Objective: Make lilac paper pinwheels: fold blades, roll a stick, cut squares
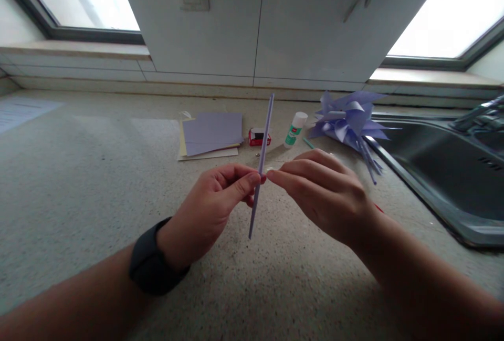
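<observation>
The person's left hand [210, 202] pinches a slender lavender rod [266, 138], apparently rolled paper, near its middle, above the central part of the counter [98, 188]. The right hand [331, 194] is narrow, its fingertips gathered just beside the rod; a pale speck shows there, perhaps a pin or a scrap, but whether it is gripped cannot be told.

A hard squeeze or sideways push could crease or bend the thin rod, since only one pinch supports it. If the speck is loose, a slip could drop it onto the speckled surface, where it would be hard to find. The lavender pinwheels [348, 115] near the back right, by the sink [417, 193], could be crumpled by a careless forearm.

The right hand hides part of a teal stick [308, 143], and its wrist covers most of a red object [378, 208]. The rod crosses in front of a small red-and-black box [254, 141], whose label is unreadable. The printed sheet [27, 112] at the back left corner is cut off by the view.
</observation>
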Tool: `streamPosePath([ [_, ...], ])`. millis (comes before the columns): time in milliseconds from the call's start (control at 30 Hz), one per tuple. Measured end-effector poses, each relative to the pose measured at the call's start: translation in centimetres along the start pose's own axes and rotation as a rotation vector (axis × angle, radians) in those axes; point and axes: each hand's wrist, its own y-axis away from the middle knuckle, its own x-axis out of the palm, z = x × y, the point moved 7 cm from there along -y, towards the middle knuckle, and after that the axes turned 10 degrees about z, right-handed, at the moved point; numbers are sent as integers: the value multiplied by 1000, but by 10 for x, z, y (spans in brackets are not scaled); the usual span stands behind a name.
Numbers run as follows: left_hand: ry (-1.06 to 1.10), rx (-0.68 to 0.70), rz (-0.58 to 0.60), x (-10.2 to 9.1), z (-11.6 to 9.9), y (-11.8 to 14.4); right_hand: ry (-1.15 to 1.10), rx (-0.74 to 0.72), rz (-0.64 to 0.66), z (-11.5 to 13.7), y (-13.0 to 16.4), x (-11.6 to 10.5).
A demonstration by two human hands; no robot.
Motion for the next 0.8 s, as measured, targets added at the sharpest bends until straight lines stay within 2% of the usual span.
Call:
streamPosePath([
  [533, -240, 31, -35, 3, -10, 4, 81, 0, 36, 4, -1, 4],
  [667, -214, -16, -22, 2, -7, 6, 73, 2, 45, 6, 0, 2],
  [800, -97, -66, -38, 0, -1, 5, 67, 5, 53, 4, 0, 4],
])
